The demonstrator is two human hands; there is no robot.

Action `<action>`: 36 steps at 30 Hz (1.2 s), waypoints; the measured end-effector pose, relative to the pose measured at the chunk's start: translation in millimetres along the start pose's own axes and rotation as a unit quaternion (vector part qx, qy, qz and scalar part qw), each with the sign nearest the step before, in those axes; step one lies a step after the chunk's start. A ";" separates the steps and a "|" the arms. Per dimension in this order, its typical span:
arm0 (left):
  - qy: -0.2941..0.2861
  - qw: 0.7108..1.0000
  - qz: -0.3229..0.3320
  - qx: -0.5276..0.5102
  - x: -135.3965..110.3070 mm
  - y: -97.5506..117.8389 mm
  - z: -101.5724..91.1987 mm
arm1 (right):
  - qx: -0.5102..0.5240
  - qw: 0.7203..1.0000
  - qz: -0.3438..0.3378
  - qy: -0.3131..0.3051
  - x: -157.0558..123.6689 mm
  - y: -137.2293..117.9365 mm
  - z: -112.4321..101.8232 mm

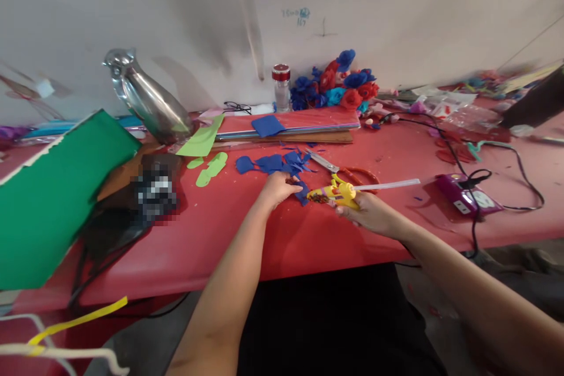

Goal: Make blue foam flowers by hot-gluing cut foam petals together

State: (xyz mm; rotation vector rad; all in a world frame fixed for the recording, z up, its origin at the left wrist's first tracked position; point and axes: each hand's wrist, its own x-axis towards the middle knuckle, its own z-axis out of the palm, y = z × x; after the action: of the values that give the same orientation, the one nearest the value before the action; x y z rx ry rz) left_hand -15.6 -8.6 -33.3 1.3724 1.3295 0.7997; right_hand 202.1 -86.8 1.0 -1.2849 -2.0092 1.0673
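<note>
My right hand (368, 214) is closed around a yellow hot glue gun (341, 192), whose clear glue stick (390, 185) juts out the back to the right. The gun's nozzle points left at a blue paper piece (302, 192). That piece is pinched in my left hand (278, 189), fingers closed on its edge. Just beyond lie cut blue paper petals and strips (271, 163). Scissors (324, 161) with orange-red handles rest behind the glue gun. Light green paper cutouts (211, 169) lie to the left.
A stack of coloured sheets (291, 123) lies at the back, with paper flowers (348, 85) and a red-lidded glass bottle (281, 88) behind. A metal jug (154, 100) and green board (61, 200) stand left. A purple power socket box (469, 195) with black cords sits right.
</note>
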 end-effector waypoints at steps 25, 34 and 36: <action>-0.016 0.999 -0.003 0.036 -4.1 5.0 -1.0 | -0.035 0.999 0.013 0.004 9.2 1.6 -2.1; -0.009 0.999 0.008 0.041 -1.0 -0.1 -1.3 | -0.056 0.998 -0.002 0.002 7.1 9.4 -5.7; -0.009 0.999 0.006 0.039 -1.3 0.6 -1.0 | -0.060 0.998 -0.008 0.002 6.6 9.7 -6.4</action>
State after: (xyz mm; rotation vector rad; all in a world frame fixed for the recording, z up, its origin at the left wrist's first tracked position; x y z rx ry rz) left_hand -16.6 -9.7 -32.2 1.4471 1.3517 0.7495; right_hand 209.0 -76.3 -3.5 -1.3272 -2.1050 0.9489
